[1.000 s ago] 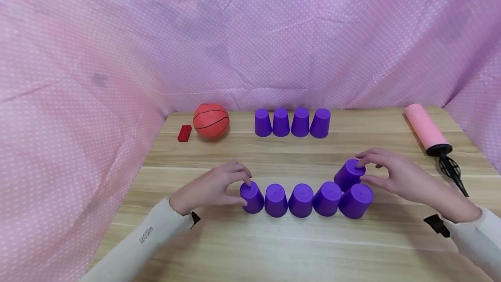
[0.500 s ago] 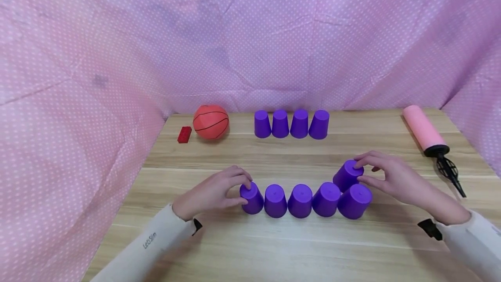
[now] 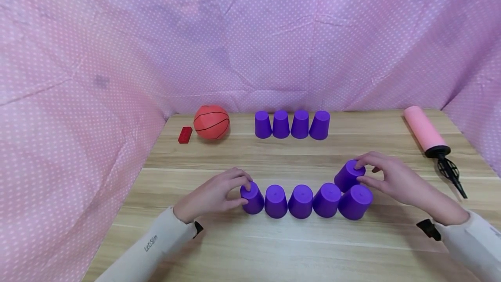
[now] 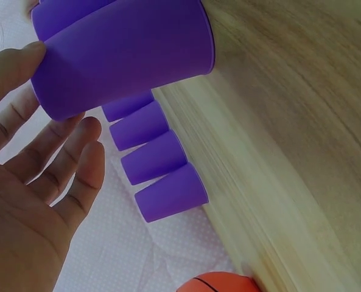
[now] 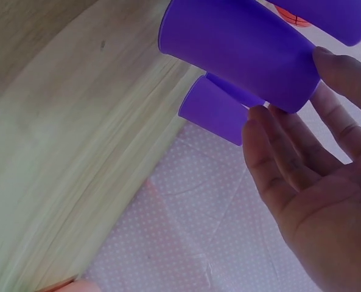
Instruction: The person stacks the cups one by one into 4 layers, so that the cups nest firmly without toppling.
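Several purple cups stand upside down in a front row on the table. My left hand (image 3: 217, 190) pinches the cup at the row's left end (image 3: 252, 200) near its raised base. In the left wrist view the thumb is at that cup's edge and the fingers are on its other side. Just behind the right end cup (image 3: 355, 203) stands another purple cup (image 3: 346, 178), leaning over it in the head view. My right hand (image 3: 391, 177) pinches this rear cup (image 5: 241, 58) by its base, with thumb and fingers on opposite sides.
A second row of upside-down purple cups (image 3: 291, 125) stands at the back of the wooden table (image 3: 297, 247). To its left are an orange basketball-patterned ball (image 3: 212, 123) and a red toy brick (image 3: 185, 135). A pink hand pump (image 3: 426, 132) lies at the right. Pink dotted cloth (image 3: 250, 42) hangs behind.
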A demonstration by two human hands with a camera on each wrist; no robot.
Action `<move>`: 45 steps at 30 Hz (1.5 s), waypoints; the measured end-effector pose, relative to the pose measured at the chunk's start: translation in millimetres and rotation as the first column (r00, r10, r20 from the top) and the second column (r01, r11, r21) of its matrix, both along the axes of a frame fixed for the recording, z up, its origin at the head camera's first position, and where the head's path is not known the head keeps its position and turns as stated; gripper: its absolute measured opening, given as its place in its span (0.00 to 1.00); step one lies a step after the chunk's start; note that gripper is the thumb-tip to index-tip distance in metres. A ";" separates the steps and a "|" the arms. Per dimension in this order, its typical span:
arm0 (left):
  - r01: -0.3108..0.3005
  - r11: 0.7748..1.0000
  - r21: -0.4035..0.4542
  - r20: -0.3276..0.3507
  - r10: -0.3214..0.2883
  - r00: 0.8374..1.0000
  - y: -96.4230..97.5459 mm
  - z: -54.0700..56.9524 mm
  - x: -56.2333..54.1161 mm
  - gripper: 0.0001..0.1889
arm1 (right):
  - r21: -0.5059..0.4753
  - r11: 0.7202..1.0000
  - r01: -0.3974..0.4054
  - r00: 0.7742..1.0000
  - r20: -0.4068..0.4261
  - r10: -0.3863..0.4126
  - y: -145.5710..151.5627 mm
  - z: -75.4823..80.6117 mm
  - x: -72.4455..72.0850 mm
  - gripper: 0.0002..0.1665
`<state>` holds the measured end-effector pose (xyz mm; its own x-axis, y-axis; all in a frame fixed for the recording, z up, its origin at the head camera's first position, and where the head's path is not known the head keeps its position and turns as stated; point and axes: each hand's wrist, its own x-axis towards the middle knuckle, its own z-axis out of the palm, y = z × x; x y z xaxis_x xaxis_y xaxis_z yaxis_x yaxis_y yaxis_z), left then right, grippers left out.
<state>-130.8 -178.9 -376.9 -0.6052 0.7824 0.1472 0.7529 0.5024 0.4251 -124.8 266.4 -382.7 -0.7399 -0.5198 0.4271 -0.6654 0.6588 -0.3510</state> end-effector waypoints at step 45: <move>-0.397 0.911 0.109 -0.035 0.403 0.915 105.5 68.5 -190.5 0.13 | -0.031 0.988 0.148 0.985 0.091 -0.145 -68.6 70.3 -162.7 0.13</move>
